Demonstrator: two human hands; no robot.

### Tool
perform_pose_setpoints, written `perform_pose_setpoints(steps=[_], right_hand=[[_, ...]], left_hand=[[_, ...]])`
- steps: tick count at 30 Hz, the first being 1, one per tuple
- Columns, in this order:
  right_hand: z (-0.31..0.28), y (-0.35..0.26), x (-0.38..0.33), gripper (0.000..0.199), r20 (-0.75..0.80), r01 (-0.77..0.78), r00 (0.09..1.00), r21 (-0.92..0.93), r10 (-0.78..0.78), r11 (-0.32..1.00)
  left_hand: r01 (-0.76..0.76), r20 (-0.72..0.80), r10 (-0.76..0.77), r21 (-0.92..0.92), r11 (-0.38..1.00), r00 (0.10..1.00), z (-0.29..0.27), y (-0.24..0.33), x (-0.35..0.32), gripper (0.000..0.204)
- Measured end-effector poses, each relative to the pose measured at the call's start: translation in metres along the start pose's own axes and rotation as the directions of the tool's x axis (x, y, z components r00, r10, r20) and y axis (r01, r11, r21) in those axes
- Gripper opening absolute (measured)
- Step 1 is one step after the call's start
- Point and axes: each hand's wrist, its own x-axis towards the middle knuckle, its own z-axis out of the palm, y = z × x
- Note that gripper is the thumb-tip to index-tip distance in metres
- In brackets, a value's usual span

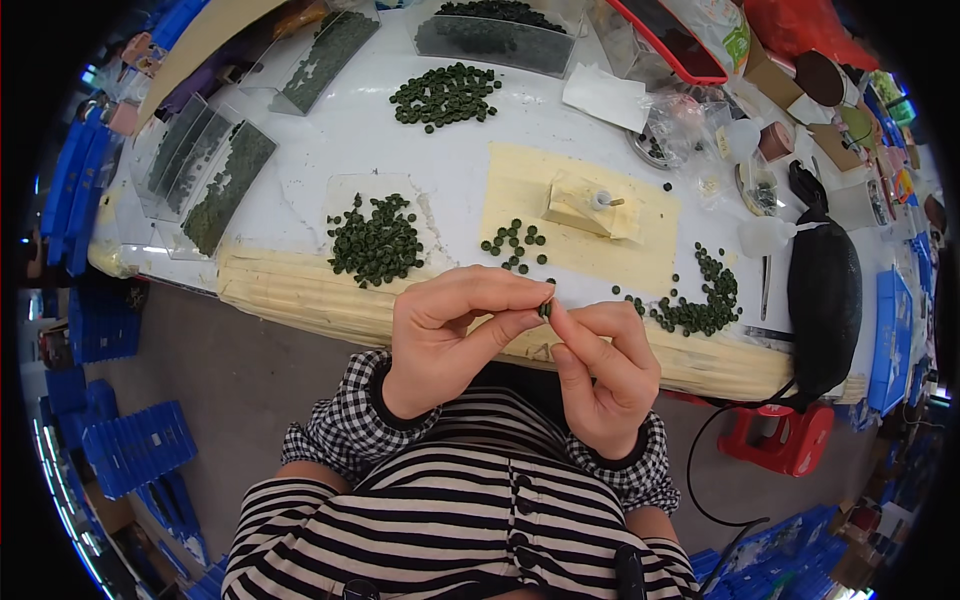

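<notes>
Above the table's near edge, my left hand pinches a small dark green disc between thumb and fingertips. My right hand meets it from the other side, index fingertip touching the disc and the other fingers curled in. Whether those curled fingers hold anything is hidden. Just beyond my hands lies a loose group of similar discs. A dense heap of discs sits to the left, and a curved spread of discs to the right. Another pile of discs is farther back.
A tape-wrapped block stands on a yellow sheet. Clear boxes of discs line the left and back. At right are a white bottle, tweezers and a black bag. A red-framed phone lies at the back.
</notes>
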Motion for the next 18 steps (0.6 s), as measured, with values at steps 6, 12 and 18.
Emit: perform_pose_setpoints(steps=[6, 12, 18], right_hand=[[0.0015, -0.0016, 0.0013, 0.035, 0.008, 0.043, 0.999, -0.024, -0.043, 0.999], [0.0027, -0.0032, 0.0, 0.034, 0.018, 0.028, 0.999, -0.018, -0.028, 0.999], [0.0032, -0.0044, 0.0, 0.034, 0.024, 0.025, 0.999, -0.019, -0.024, 1.0]], left_hand=[[-0.026, -0.037, 0.027, 0.023, 0.999, 0.999, -0.0006, 0.0004, -0.0034, 0.024], [-0.134, -0.038, 0.145, 0.205, 0.97, 0.989, -0.0005, 0.005, -0.0025, 0.024], [-0.187, 0.01, 0.191, 0.245, 0.951, 0.982, -0.0039, 0.0042, -0.0015, 0.021]])
